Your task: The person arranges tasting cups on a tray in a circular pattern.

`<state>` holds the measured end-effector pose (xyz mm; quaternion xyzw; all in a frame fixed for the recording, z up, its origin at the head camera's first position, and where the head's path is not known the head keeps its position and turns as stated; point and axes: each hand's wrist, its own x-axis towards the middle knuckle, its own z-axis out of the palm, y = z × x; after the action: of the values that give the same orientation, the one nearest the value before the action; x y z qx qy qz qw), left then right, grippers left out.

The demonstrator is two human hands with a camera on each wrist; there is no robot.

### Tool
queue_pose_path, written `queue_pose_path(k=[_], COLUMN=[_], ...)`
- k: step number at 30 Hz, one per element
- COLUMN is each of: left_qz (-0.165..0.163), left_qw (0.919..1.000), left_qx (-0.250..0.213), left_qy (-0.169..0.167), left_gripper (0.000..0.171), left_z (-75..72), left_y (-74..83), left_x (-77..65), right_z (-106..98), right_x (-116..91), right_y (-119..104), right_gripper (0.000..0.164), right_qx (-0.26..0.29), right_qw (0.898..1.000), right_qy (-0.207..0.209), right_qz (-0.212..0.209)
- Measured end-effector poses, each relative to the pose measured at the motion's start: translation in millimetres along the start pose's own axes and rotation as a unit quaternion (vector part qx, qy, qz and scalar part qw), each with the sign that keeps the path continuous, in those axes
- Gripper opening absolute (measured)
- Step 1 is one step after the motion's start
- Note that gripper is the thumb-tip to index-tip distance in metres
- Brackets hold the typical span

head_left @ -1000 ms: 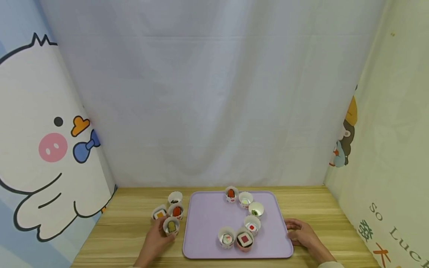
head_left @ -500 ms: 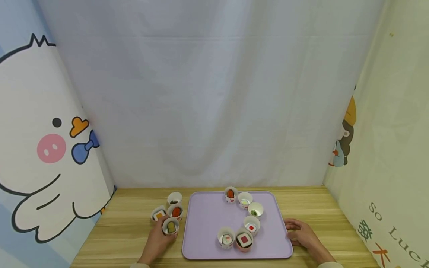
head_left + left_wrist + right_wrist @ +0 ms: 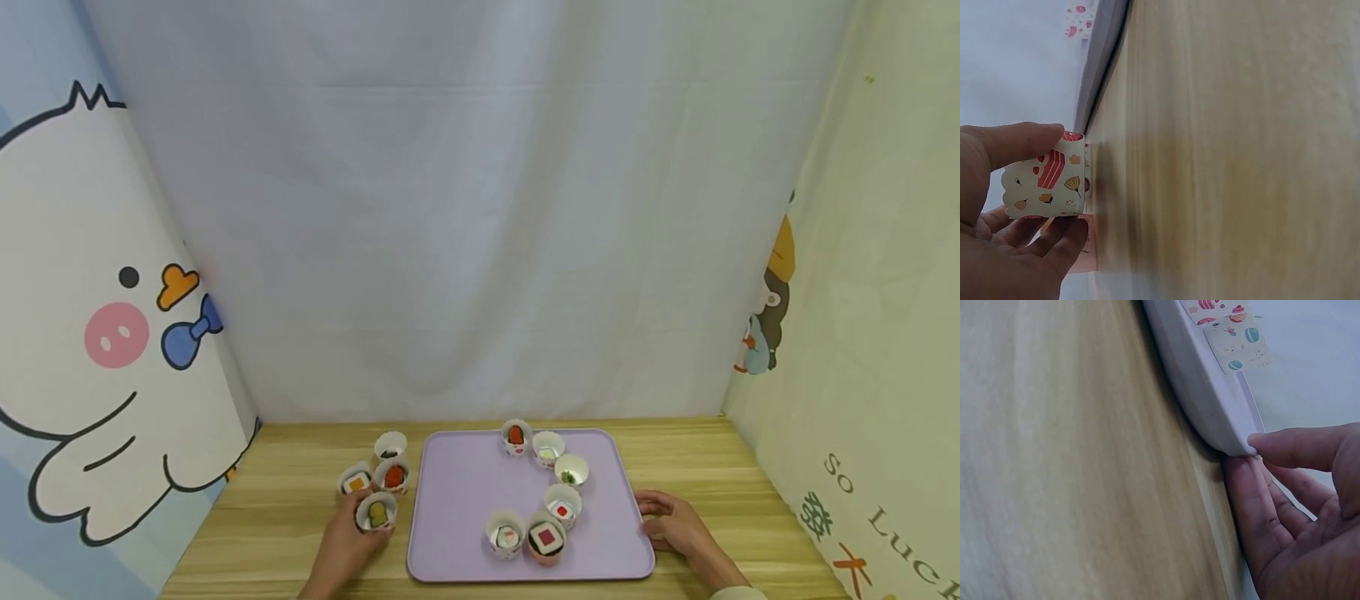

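Observation:
My left hand [image 3: 347, 533] holds a patterned paper baking cup [image 3: 1054, 178], thumb on one side and fingers on the other. A yellow-green piece [image 3: 377, 513] lies inside that cup. Just beyond it are three more cups: one with a white piece with an orange centre [image 3: 356, 482], one with a red piece [image 3: 394, 476], and one with a dark bit [image 3: 390, 452]. At the lilac tray's [image 3: 457, 500] right side, my right hand [image 3: 677, 527] pinches the rim [image 3: 1241, 440], thumb on top and fingers below, as the right wrist view shows.
Several cups stand on the tray in a curve, from a red-topped one [image 3: 515, 437] at the back to one with a dark-red centre [image 3: 546, 540] in front. The wooden table [image 3: 262, 517] meets a pale curtain [image 3: 480, 250] behind; printed cloths hang at both sides.
My left hand has shifted the cup with the yellow-green piece slightly left, away from the tray. My right hand and the tray have stayed put.

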<state>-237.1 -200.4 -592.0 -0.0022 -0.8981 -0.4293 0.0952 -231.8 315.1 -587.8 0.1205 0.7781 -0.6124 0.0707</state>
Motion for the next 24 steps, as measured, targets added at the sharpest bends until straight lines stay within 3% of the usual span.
queue_pose_path(k=[6,13,19,24], left_qz=[-0.008,-0.012,0.02,0.022], left_qw=[0.9999,0.9991,0.9983,0.9944], left_qx=[-0.007,-0.037,-0.05,-0.09], left_qy=[-0.001,-0.019,-0.023,-0.051], left_gripper=[0.069,0.07,0.069,0.068], left_z=[-15.0,-22.0,-19.9,-12.1], left_y=[14.6,37.8,55.6,66.1], left_x=[-3.0,-2.9,-1.7,0.9], right_z=[-0.9,-1.2,0.8,0.6], right_x=[0.6,1.8,3.1,2.3], right_y=[0.2,1.5,2.4,1.5], right_gripper=[0.062,0.062,0.062,0.062], right_qx=[0.002,0.001,0.001,-0.002], right_qw=[1.0,1.0,1.0,1.0], right_qy=[-0.002,-0.002,0.01,0.008], right_qz=[-0.001,-0.001,0.009,0.008])
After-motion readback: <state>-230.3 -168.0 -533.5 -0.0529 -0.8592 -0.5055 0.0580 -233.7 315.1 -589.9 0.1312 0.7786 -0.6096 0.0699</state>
